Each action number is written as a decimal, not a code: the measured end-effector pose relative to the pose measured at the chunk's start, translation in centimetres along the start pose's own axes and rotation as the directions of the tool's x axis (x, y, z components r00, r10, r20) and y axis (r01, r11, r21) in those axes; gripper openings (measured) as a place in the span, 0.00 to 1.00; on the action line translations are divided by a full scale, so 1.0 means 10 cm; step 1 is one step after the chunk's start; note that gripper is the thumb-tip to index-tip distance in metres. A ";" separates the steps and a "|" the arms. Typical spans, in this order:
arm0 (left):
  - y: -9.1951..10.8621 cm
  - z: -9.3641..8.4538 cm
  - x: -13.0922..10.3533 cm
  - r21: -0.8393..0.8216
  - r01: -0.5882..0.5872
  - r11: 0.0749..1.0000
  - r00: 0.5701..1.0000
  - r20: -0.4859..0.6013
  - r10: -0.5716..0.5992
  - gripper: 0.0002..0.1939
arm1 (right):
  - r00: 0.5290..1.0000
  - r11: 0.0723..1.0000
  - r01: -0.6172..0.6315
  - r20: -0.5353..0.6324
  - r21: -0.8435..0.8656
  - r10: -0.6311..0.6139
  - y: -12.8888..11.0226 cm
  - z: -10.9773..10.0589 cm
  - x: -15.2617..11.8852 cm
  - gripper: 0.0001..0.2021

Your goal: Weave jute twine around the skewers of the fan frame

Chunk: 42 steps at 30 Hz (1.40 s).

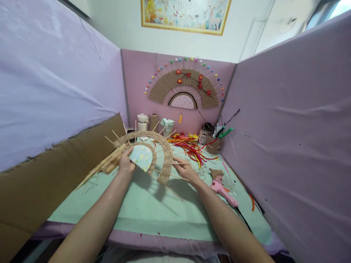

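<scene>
Half-made fan (165, 159) up in both hands over green table (137, 213).
Left hand (127, 161) clamped on blue panel (142, 157), thumb on front, near its left end; right hand (184, 168), fingers together at outer band's right edge beside sticks, can't tell if gripping.

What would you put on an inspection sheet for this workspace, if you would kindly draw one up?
Surface: pale green cloth, its items mostly along the back and sides.
Job's things: twine-banded fan, thin sticks protruding; pile of loose sticks to its left.
Clutter: tangle of coloured stems at the back; pink glue gun at right.
Hands: left hand grips the fan's patterned centre; right hand is at its outer edge, exact grip unclear.
Cables: black cord from the glue gun; far end out of sight.
Surroundings: fabric-covered panels; larger flowered fan on the back one.
</scene>
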<state>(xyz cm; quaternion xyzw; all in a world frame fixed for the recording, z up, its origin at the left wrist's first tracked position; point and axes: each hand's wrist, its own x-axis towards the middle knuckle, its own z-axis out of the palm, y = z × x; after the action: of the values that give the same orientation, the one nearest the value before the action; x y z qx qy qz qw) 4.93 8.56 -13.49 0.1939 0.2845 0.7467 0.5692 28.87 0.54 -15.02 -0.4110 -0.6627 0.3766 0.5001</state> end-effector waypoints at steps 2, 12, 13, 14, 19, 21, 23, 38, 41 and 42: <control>-0.03 0.00 0.01 0.006 0.009 1.000 0.999 -0.033 -0.009 0.24 | 0.995 0.990 0.099 -0.013 -0.102 -0.101 0.01 0.02 0.00 0.12; -0.07 0.06 -0.11 -0.006 0.249 0.969 0.967 0.059 -0.248 0.15 | 0.985 0.968 0.159 -0.032 -0.193 -0.168 0.11 0.05 -0.01 0.12; -0.06 0.06 -0.14 -0.004 0.276 0.961 0.957 0.098 -0.274 0.16 | 0.986 0.972 0.150 -0.045 -0.179 -0.161 0.12 0.05 0.00 0.12; -0.05 0.07 -0.16 0.006 0.307 0.952 0.941 0.145 -0.305 0.16 | 0.987 0.976 0.134 -0.065 -0.169 -0.147 0.14 0.04 0.01 0.12; -0.03 0.10 -0.27 0.131 0.426 0.895 0.837 0.319 -0.445 0.16 | 0.972 0.981 0.055 -0.215 -0.184 -0.095 0.16 0.01 0.02 0.12; -0.04 0.11 -0.31 0.171 0.430 0.887 0.821 0.335 -0.463 0.17 | 0.967 0.985 0.045 -0.240 -0.167 -0.085 0.14 0.00 0.02 0.13; -0.05 0.11 -0.32 0.192 0.426 0.884 0.815 0.342 -0.467 0.19 | 0.969 0.988 0.055 -0.230 -0.143 -0.088 0.12 0.00 0.01 0.15; -0.15 0.01 -0.39 0.348 0.457 0.819 0.721 0.395 -0.570 0.17 | 0.974 0.952 0.109 -0.160 -0.286 -0.159 0.14 -0.02 -0.03 0.18; -0.15 -0.01 -0.41 0.404 0.486 0.775 0.654 0.421 -0.629 0.16 | 0.978 0.954 0.105 -0.145 -0.280 -0.150 0.17 -0.03 -0.02 0.17; -0.15 -0.02 -0.41 0.397 0.476 0.785 0.662 0.425 -0.617 0.16 | 0.978 0.953 0.105 -0.146 -0.285 -0.152 0.18 -0.03 -0.02 0.16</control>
<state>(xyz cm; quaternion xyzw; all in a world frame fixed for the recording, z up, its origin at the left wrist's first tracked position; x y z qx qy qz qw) 7.08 4.93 -14.45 0.3687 0.2518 0.4118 0.7944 29.44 1.08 -16.62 -0.4624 -0.6901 0.2118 0.5149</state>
